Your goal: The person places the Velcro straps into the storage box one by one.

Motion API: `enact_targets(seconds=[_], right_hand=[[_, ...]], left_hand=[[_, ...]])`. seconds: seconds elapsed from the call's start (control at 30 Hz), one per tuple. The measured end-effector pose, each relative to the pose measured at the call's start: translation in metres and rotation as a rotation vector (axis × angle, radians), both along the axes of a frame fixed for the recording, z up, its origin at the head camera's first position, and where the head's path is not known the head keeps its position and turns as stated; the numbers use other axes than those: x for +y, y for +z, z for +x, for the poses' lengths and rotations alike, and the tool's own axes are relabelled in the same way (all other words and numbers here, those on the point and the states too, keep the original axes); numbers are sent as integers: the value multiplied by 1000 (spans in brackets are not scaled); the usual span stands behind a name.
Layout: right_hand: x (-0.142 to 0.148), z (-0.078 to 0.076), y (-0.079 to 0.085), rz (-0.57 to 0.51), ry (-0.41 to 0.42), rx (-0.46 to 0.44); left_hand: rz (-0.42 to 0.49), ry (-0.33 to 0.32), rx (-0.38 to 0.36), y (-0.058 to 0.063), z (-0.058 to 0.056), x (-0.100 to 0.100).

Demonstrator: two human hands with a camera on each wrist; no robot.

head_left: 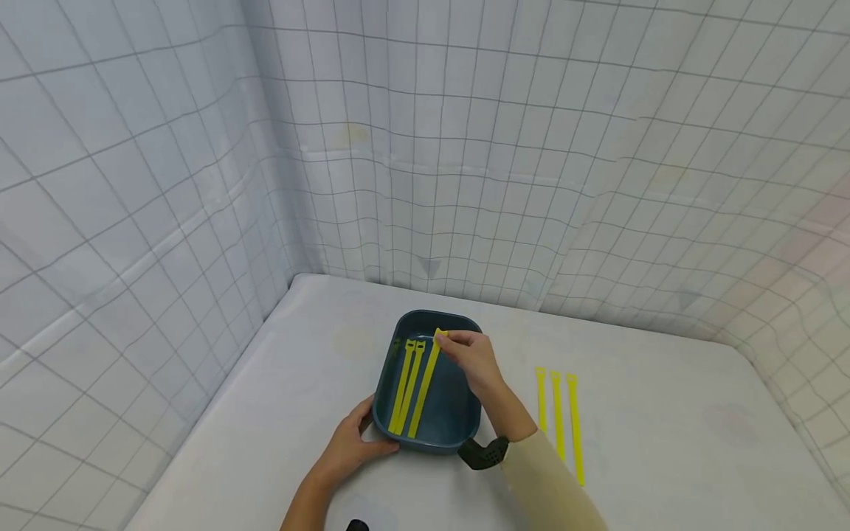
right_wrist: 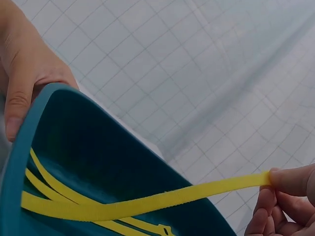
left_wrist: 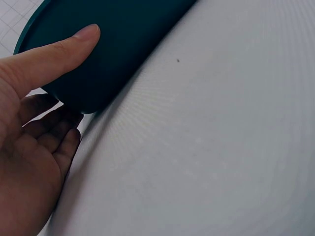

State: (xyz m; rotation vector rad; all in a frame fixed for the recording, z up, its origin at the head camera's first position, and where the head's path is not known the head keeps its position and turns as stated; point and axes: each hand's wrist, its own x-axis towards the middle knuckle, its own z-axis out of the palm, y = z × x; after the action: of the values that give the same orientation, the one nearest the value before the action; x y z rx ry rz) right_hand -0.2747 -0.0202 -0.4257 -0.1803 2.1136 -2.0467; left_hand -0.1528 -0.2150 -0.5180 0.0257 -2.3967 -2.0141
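A dark teal plastic tub (head_left: 458, 405) stands on the white table. My left hand (head_left: 352, 442) grips its near left corner, with the thumb (left_wrist: 64, 54) against the near wall and the other fingers round the side. Over the tub, my right hand (head_left: 474, 361) pinches one end of a yellow hook-and-loop cable tie (right_wrist: 147, 202) between thumb and fingers. The tie's other end reaches down inside the tub at the near wall. Two more yellow cable ties (head_left: 401, 391) lie lengthwise in the tub, left of the held one.
Right of the tub, three yellow cable ties (head_left: 558, 413) lie side by side on the table (head_left: 664, 428), partly hidden by my right forearm. A white grid-patterned curtain (head_left: 432, 184) hangs behind and at both sides. A small black object (head_left: 357, 525) shows at the bottom edge.
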Motion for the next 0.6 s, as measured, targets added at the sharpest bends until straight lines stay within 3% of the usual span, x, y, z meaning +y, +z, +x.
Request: enact_targets(seconds=[0.37,0.6], right_hand=[[-9,-18,-16,62,-93,-45],[-14,-29,-24,144,-75,-27]], left_hand=[[-5,-14,23,0,0,-2],[6,-11,5,-1,0,-2]])
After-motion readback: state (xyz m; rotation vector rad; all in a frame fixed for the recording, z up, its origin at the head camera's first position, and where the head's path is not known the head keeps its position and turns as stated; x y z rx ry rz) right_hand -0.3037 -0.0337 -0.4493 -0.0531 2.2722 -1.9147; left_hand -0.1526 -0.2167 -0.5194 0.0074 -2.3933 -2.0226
